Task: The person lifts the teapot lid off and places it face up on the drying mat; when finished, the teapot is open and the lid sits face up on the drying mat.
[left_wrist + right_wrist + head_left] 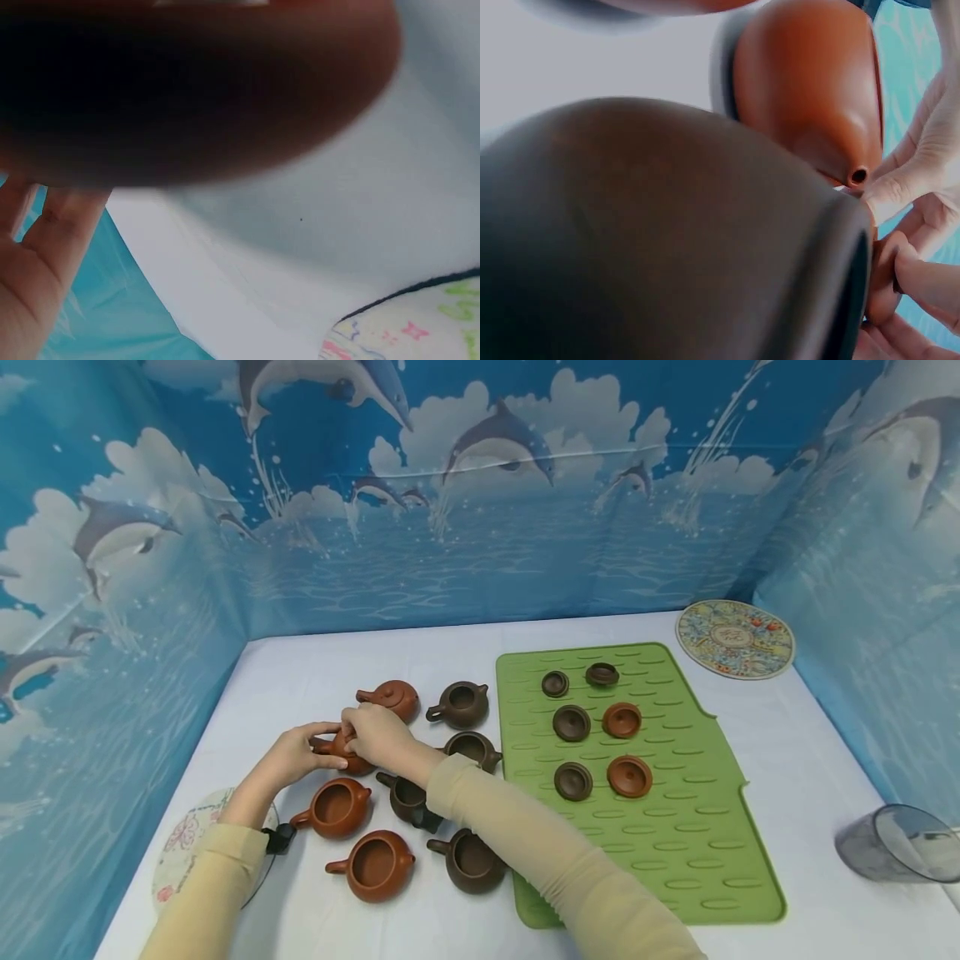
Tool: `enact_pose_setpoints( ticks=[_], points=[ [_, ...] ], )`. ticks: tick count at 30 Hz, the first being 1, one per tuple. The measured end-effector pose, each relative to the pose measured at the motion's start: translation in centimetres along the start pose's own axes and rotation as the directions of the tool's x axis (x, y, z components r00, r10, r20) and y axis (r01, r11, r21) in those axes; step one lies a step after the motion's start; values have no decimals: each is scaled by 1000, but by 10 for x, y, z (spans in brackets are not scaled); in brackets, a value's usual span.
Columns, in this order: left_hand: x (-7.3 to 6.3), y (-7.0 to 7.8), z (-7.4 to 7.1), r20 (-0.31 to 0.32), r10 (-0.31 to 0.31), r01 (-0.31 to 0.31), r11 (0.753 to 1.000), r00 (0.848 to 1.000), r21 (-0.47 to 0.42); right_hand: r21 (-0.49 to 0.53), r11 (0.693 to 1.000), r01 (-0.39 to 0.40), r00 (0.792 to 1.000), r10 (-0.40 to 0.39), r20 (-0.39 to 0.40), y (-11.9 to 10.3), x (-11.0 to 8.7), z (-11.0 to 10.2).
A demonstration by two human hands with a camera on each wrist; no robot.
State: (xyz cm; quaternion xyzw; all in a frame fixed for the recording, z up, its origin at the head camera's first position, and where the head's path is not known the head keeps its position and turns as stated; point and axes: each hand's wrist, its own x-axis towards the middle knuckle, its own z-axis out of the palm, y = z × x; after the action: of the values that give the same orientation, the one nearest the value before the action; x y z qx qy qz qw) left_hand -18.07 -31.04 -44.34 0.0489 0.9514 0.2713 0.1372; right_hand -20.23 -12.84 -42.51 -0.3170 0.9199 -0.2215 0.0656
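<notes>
In the head view my left hand point(294, 753) holds a reddish clay teapot point(356, 765) between thumb and fingers. Over its mouth, my right hand point(382, 737) pinches a reddish teapot lid point(885, 279), which shows at the right of the right wrist view. Just behind stands a reddish teapot with its lid on point(396, 696). Two open reddish teapots, one a nearer teapot point(339, 808), the other the nearest point(375, 866), sit in front. Beside them is a column of dark brown teapots point(462, 705) without lids. A dark blurred shape fills the top of the left wrist view.
A green mat point(697, 860) on the right bears several lids, dark brown lids point(572, 723) and reddish lids point(629, 776). One round patterned mat point(735, 639) lies at the back right, another round mat point(176, 852) under the left forearm. A clear cup point(892, 843) stands far right.
</notes>
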Motion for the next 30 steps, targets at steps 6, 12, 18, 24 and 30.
enact_pose_setpoints(
  ticks=[6,12,18,24,30],
  points=[
    [2,1,2,0,20,-20,1000,1000,-3,177,983,-50,998,55,-25,7,-2,-1],
    [4,0,0,16,17,-17,1000,1000,-8,523,833,-180,981,189,37,20,-9,-16],
    [6,0,-1,21,4,-3,1000,1000,-18,841,455,-292,955,185,232,36,-26,-37],
    [-2,-3,1,16,-16,17,999,1000,-50,875,329,-356,934,107,340,59,-56,-49],
    [-2,-2,4,11,-8,8,999,1000,-46,915,214,-341,939,117,323,86,-89,-59]
  ],
)
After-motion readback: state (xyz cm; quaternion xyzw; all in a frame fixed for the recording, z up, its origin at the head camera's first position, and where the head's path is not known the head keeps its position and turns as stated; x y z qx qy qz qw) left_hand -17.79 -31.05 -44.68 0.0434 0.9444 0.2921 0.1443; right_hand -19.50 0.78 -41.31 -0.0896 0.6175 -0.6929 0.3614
